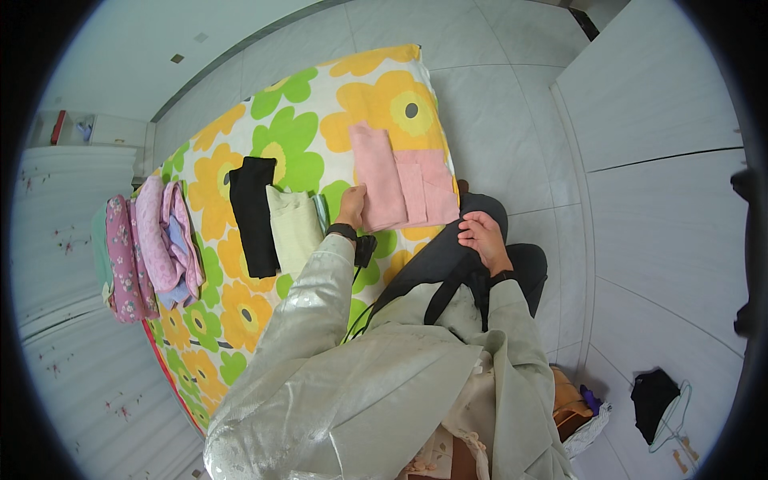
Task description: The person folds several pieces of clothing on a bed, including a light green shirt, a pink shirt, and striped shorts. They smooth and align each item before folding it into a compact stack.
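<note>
A pink garment [414, 186], partly folded, lies on the flowered bed cover at the bed's near right edge. My left hand [353, 207] is at the left side of its folded part; whether the fingers grip the cloth cannot be told. Just off the garment's lower right corner is my right hand [482, 237], over my dark trousers, fingers loosely bent and holding nothing. Left of my left hand lie a folded cream garment [295, 231], a thin strip of teal striped cloth [320, 211] beside it, and a folded black garment [255, 216].
Folded pink and lilac textiles [165, 240] and a flowered pink one [123, 258] lie at the bed's far left. Grey tiled floor [498, 120] borders the bed. Cabinets [666, 210] stand at right; a bag [570, 402] and a black item by a hanger [654, 402] are lower right.
</note>
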Demonstrator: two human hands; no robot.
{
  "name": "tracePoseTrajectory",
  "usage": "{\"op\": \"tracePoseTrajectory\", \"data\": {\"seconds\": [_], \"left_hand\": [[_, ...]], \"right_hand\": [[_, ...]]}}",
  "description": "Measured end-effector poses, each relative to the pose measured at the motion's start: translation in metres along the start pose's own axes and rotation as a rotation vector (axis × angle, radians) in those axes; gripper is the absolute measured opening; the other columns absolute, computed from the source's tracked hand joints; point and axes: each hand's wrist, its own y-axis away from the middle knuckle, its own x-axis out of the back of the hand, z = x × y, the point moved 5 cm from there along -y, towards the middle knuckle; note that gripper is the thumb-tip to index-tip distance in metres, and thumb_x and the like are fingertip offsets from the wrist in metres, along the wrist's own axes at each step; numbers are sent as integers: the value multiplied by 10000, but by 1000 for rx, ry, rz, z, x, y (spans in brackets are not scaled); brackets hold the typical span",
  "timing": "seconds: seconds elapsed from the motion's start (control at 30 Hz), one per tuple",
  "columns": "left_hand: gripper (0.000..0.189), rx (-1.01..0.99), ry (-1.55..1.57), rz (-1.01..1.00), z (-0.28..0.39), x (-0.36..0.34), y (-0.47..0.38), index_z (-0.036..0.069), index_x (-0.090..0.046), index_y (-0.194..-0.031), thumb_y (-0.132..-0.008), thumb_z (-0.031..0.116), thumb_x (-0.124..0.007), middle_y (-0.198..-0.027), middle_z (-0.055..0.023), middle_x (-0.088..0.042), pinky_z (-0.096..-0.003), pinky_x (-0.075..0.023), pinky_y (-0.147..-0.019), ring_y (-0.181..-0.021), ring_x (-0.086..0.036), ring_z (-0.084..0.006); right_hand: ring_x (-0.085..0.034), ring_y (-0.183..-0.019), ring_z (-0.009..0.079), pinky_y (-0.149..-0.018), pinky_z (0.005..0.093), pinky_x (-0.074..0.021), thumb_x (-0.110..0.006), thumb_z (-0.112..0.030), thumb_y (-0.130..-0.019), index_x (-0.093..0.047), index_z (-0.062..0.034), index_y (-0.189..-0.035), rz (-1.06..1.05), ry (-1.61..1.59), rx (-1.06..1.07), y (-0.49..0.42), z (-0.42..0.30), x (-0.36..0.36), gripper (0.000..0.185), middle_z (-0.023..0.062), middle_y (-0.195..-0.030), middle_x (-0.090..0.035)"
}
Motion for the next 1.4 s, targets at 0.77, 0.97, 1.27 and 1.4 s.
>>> {"op": "tracePoseTrajectory", "data": {"seconds": [0.77,0.97,1.27,1.4], "left_hand": [[374,-518,-491,120,44,-29,33,-37,-515,-995,-749,177,-699,-933,-190,-625,-381,-473,-727,-864,-614,-282],[360,-772,-709,-33,56,-92,87,0,-523,-1018,-756,178,-694,-771,-113,-573,-340,-460,-624,-684,-553,-235],[476,-723,-955,77,6,-96,75,-12,-509,-1057,-726,259,-719,-879,-204,-579,-424,-465,-762,-807,-572,-346],[535,-458,-718,56,-11,-95,60,-36,-489,-1081,-713,263,-738,-955,-221,-598,-413,-476,-787,-868,-597,-354]], "right_hand": [[-611,-690,136,-638,274,-545,-495,-140,-917,-544,-55,-1033,12,-41,0,-1,1,3,151,65,-879,-606],[-610,-682,143,-636,282,-548,-488,-139,-919,-544,-49,-1027,-7,-68,-18,-3,-1,1,152,70,-874,-602],[-610,-676,135,-622,274,-546,-486,-149,-925,-546,-55,-1030,-3,-79,-16,-3,2,3,153,61,-859,-603],[-618,-665,111,-611,255,-543,-492,-131,-918,-539,-67,-1037,-17,-91,-18,-2,1,4,143,46,-862,-620]]}}
